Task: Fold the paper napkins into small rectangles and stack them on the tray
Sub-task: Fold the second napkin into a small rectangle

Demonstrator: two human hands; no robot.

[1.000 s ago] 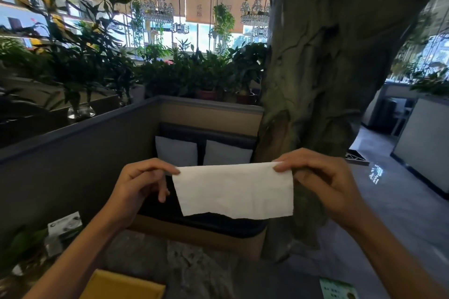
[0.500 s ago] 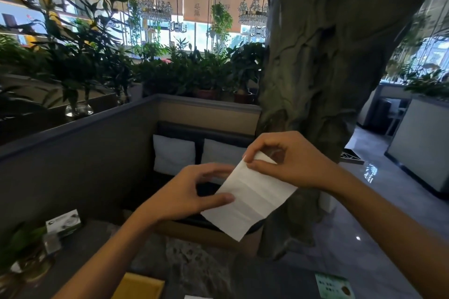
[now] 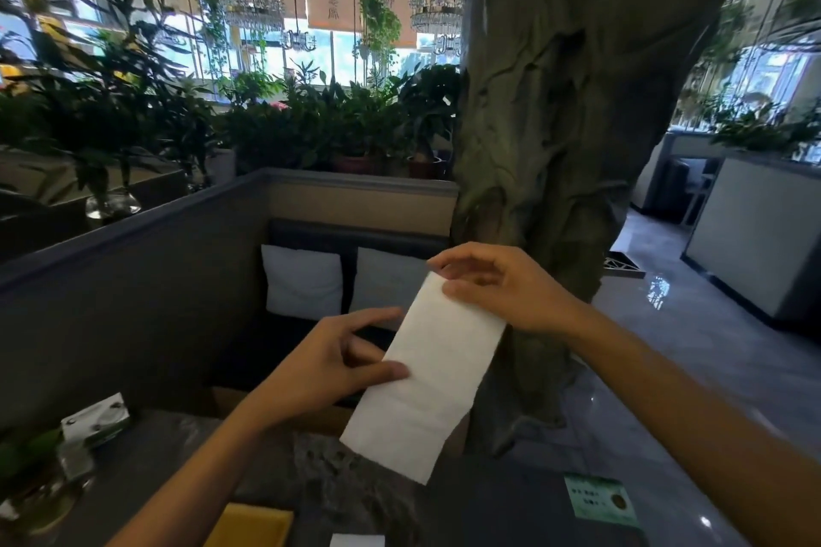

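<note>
White paper napkin (image 3: 433,378) folded to a long strip, held in the air above the dark marbled table (image 3: 346,489), hanging tilted from far right to near left. Top end pinched by right hand (image 3: 502,286); left edge pinched midway by left hand (image 3: 328,362). Yellow tray (image 3: 253,524) at near edge, green card (image 3: 602,502) right.

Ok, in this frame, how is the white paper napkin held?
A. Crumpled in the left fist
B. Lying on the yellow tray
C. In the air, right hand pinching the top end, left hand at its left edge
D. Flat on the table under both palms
C: the white paper napkin hangs tilted above the table, the right hand pinching its upper end and the left hand pinching its left edge.
</note>
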